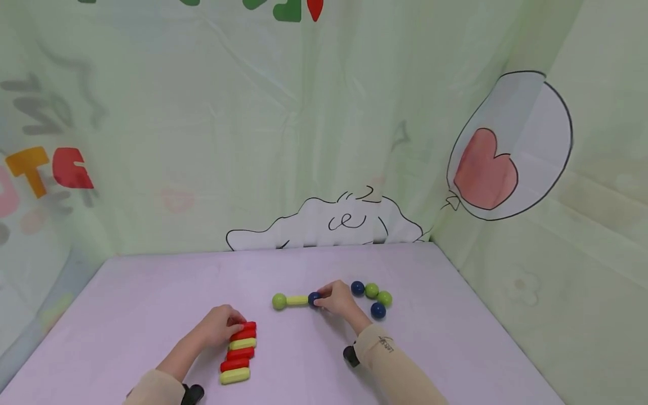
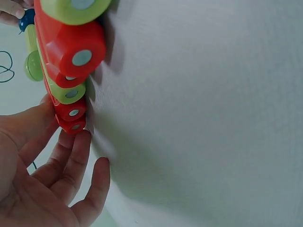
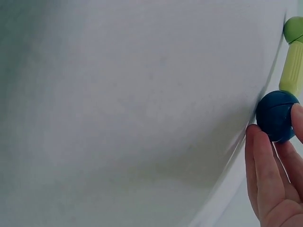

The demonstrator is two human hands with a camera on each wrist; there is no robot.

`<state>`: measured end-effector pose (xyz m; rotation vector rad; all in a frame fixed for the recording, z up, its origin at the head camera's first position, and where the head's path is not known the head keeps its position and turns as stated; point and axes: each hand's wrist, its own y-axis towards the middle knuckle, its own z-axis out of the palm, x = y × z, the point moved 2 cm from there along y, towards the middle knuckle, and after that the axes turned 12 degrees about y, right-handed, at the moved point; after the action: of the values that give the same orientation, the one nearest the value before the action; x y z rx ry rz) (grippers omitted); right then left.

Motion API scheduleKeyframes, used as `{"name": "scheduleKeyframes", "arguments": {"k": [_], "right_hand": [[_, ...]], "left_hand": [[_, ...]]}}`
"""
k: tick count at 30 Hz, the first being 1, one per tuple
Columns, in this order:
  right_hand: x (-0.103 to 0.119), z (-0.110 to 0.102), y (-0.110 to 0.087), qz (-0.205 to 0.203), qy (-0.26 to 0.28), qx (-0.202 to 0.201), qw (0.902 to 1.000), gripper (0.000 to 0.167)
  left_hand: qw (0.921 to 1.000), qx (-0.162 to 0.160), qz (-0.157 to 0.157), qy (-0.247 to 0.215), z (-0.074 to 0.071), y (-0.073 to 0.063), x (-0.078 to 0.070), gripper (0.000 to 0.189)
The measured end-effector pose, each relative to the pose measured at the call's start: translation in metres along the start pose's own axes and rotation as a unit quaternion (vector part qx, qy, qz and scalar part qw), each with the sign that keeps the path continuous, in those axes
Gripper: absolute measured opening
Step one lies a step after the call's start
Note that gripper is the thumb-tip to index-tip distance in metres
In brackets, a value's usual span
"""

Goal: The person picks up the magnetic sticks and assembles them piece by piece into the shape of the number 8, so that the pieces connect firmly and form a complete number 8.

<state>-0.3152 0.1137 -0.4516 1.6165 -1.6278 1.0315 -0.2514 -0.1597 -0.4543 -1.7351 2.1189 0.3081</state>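
My right hand [image 1: 340, 299] pinches a dark blue ball [image 3: 275, 115] between thumb and fingers. That ball sits at the right end of a yellow-green magnetic rod [image 1: 297, 300], and a green ball [image 1: 279, 301] is on the rod's other end. Closer to me, several red and yellow magnetic rods lie side by side in a row. My left hand [image 1: 217, 326] holds the red rod [image 2: 75, 126] at the row's far end with thumb and fingertips, its little finger apart. Silver discs show in the rod ends in the left wrist view.
Right of my right hand lie two more dark blue balls [image 1: 357, 288] and two green balls [image 1: 385, 298] in a loose cluster. All rests on a pale lilac table [image 1: 298, 365]. A printed light green curtain [image 1: 202, 140] stands behind it and along its sides.
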Motion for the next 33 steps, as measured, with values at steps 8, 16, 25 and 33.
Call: {"name": "scheduleKeyframes", "arguments": {"k": [8, 16, 25, 33], "right_hand": [[-0.005, 0.001, 0.000, 0.002, 0.005, 0.002, 1.0000, 0.026], [-0.003, 0.001, 0.000, 0.003, 0.005, 0.001, 1.0000, 0.026], [0.000, 0.001, -0.001, 0.001, -0.002, 0.000, 1.0000, 0.025], [0.002, 0.000, -0.002, -0.003, -0.006, 0.002, 1.0000, 0.025]], "left_hand": [[1.0000, -0.003, -0.001, -0.008, 0.000, -0.001, -0.001, 0.013], [0.9999, -0.010, -0.011, -0.008, 0.001, 0.002, -0.005, 0.017], [0.9994, -0.020, -0.025, -0.012, 0.000, 0.009, -0.013, 0.018], [0.9992, -0.021, -0.017, -0.030, 0.009, 0.015, -0.026, 0.018]]}}
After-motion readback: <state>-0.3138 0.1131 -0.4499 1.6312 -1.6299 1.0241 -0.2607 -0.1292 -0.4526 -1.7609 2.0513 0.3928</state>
